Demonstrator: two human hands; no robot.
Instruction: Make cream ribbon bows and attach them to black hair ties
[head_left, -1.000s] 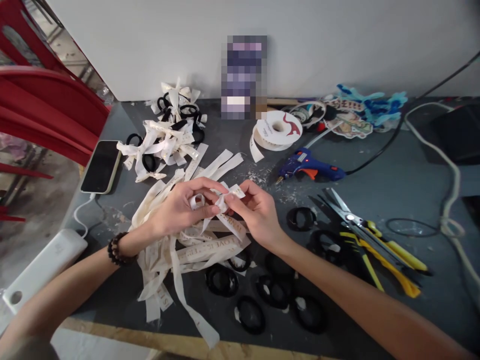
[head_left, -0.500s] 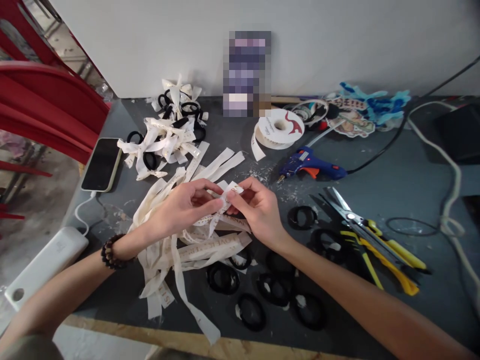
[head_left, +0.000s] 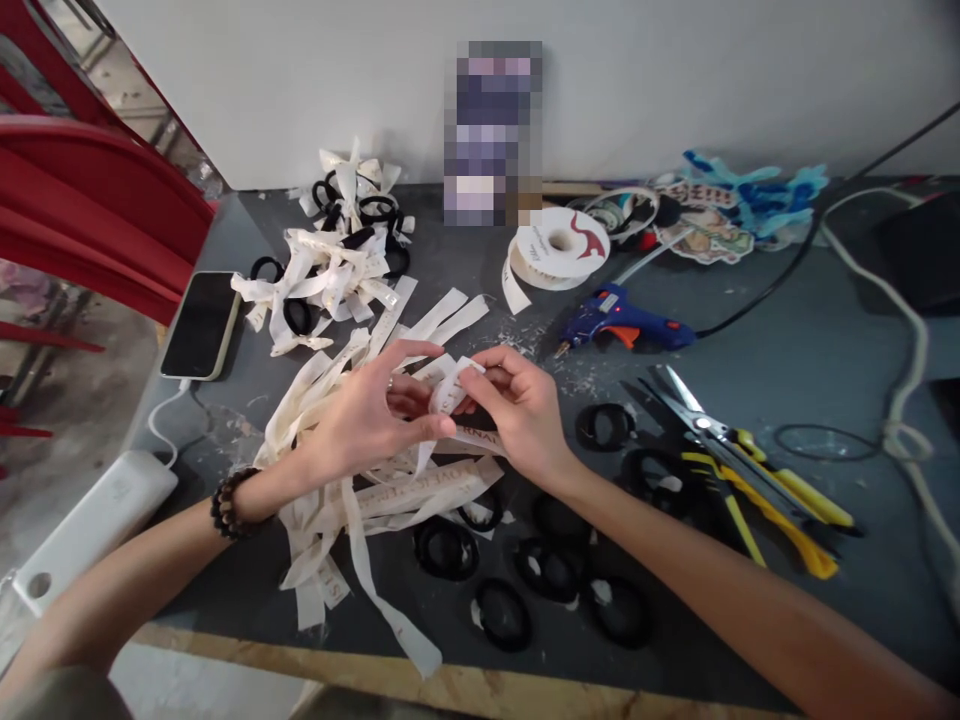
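A looped piece of white printed ribbon [head_left: 451, 388] is between my two hands at the middle. My right hand [head_left: 521, 405] pinches its upper right end between thumb and fingers. Around the ribbon's left side, my left hand [head_left: 375, 405] has its thumb and index finger spread apart; its other fingers are curled behind the ribbon. Below and left lies a pile of cut ribbon strips [head_left: 300, 410], partly under my left hand. Several black hair ties [head_left: 502, 613] lie nearer the front edge, some with white bits on them.
Finished-looking ribbon bows with black ties [head_left: 330, 270] are heaped at back left. A ribbon spool [head_left: 562, 245], blue glue gun [head_left: 626, 325], scissors [head_left: 720, 440], phone [head_left: 201, 325] and white power bank [head_left: 97, 530] surround the hands. Cables run along the right.
My left thumb and index finger have opened away from the ribbon. The ribbon now shows a wider loop, still held by my right hand. The view has shifted slightly.
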